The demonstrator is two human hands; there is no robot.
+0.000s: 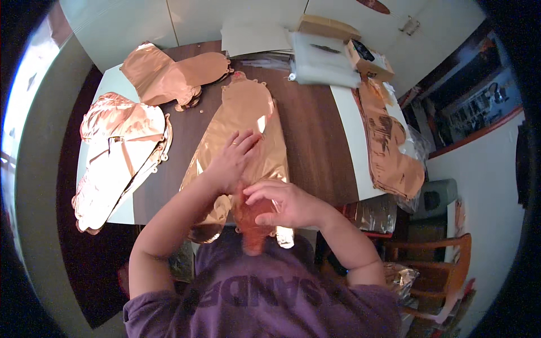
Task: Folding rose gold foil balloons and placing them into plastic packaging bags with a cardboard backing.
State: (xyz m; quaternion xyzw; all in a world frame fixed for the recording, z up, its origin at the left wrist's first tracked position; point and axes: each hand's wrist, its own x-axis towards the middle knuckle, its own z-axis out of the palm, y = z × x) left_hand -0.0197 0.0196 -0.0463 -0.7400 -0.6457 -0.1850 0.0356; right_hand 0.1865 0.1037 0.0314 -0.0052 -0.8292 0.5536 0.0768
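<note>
A flat rose-gold foil balloon [248, 101] with small tabs along its rim lies lengthwise down the middle of the brown table. On its lower half rests my left hand [231, 163], fingers stretched out over the foil. My right hand [282, 201] is just below and to the right, its fingers curved and its thumb apart. Under it is a reddish, blurred piece [251, 222] that reaches past the near table edge toward my shirt; I cannot make out what it is. Shiny foil ends of the balloon hang at the same edge.
Stacks of foil balloons lie at the left [121, 152], the far left [174, 73] and the right [391, 146] of the table [315, 135]. At the back are clear plastic bags [321, 59] and an open cardboard box [369, 59]. A wooden chair [431, 270] stands at the near right.
</note>
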